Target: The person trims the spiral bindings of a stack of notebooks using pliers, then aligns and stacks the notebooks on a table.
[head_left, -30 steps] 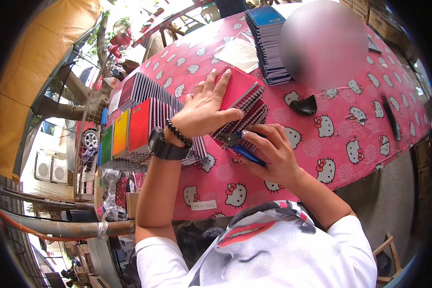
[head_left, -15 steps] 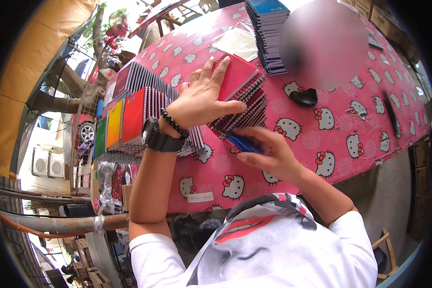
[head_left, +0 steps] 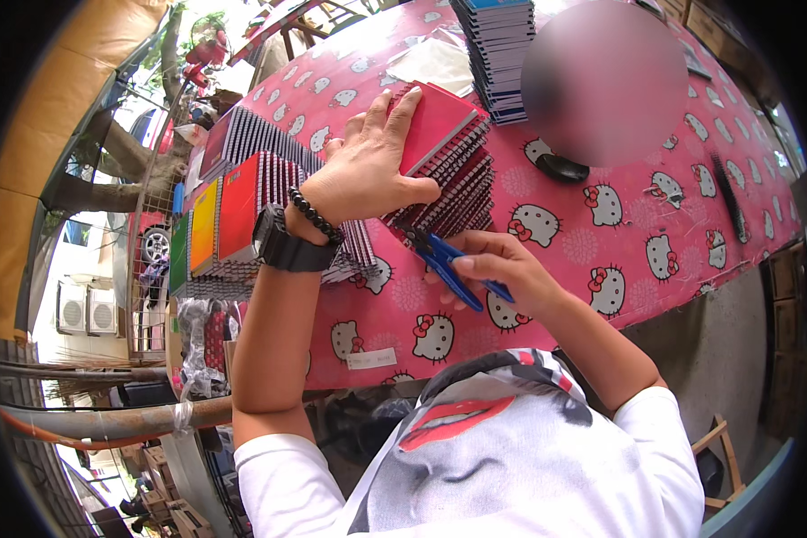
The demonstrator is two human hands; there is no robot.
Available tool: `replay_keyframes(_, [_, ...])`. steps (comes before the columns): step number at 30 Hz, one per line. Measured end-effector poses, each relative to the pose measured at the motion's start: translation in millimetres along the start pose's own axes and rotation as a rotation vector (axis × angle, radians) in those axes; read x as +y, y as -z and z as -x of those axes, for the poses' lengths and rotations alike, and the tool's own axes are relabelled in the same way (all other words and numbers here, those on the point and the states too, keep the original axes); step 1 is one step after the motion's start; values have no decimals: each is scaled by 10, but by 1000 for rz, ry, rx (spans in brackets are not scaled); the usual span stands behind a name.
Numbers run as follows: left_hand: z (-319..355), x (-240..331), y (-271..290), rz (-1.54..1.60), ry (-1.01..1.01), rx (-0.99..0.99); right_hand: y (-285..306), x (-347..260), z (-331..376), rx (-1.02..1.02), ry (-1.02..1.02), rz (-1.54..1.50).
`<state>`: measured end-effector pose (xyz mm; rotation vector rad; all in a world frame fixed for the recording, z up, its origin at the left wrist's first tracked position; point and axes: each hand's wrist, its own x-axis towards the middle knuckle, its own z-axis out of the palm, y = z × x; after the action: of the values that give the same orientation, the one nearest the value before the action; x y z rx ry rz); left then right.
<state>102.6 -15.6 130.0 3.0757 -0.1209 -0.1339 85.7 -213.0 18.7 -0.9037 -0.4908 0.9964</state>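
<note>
A stack of red-covered spiral notebooks (head_left: 438,134) stands skewed on the pink table (head_left: 403,325), its coil bindings facing me. My left hand (head_left: 364,172) lies on the top cover, fingers spread and thumb stretched toward the bound edge. Blue-handled side cutters (head_left: 451,274) are in my right hand (head_left: 513,267), their handles apart. The dark jaws are close to the lower coils of the stack; whether they touch a wire, I cannot tell.
Left of the stack are piles of spiral notebooks with red (head_left: 244,204), yellow (head_left: 205,224) and green (head_left: 180,253) covers. A tall stack of blue notebooks (head_left: 498,67) rises at the back. Also there: a black computer mouse (head_left: 561,168) and a paper strip (head_left: 371,359).
The cutters' handles have spread, and more of them shows below my right fingers. My left hand stays on the red notebooks. The whole view has shifted slightly.
</note>
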Motion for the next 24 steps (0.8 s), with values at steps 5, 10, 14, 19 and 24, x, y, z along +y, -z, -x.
replay_keyframes(5, [-3,-3,0,15,-22,28,-32,94,-33,430,822,1398])
replay_keyframes(10, [-50,-64,-40,70,-53,72,16,138,-93,419,885,1384])
replay_keyframes(14, [-53,-122,-88,68,-75,100,110,21,-50,-28,-125,-18])
replay_keyframes(19, [-51,-126,-87,75,-83,132,-66,110,15,240,287,569])
replay_keyframes(24, [-62,-101,-87,72,-90,144,-69,137,5,414,736,1331])
